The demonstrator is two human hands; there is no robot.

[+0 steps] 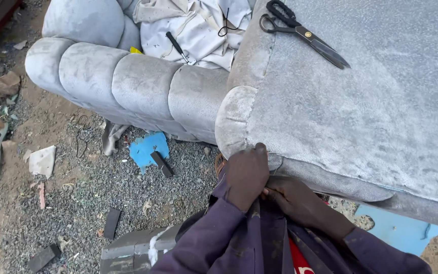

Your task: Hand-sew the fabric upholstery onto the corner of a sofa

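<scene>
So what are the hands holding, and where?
Both the left hand and right hand pinch the grey fabric cover at its lower edge, near the rounded corner.

The right hand's fingertips vanish under the sofa edge (its far side runs past the frame); beside the scissors, the screwdriver's tip hides in cloth.

I see sofa cover: grey velvety cloth, soft sheen | scissors: dark matt metal, black handles | lining: white matt cloth | ground: rough gravel
</scene>
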